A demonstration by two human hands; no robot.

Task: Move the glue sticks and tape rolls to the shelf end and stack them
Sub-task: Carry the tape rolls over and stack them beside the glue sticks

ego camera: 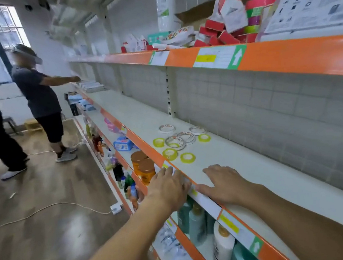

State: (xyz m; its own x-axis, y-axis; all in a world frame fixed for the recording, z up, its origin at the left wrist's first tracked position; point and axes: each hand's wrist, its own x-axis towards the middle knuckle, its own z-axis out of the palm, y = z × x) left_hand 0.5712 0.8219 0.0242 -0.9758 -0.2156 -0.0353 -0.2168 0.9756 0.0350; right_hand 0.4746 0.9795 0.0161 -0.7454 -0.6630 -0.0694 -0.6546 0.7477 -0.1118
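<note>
Several tape rolls lie flat in a loose cluster on the white middle shelf (267,170). Small yellow-green rolls sit at the near side (187,157) (170,154) (158,142) and one farther back (204,137). Larger white rolls (167,128) (175,142) (197,130) lie among them. My left hand (168,187) rests with straight fingers on the shelf's orange front edge. Flat on the shelf surface, palm down, my right hand (227,184) lies just short of the rolls. Neither hand holds anything. I see no glue sticks.
The upper shelf (299,56) carries red boxes and coloured tape. Bottles and orange jars (143,167) fill the shelf below. A person (39,96) reaches to the shelf's far end, another stands at the left edge. A cable and power strip (116,208) lie on the floor.
</note>
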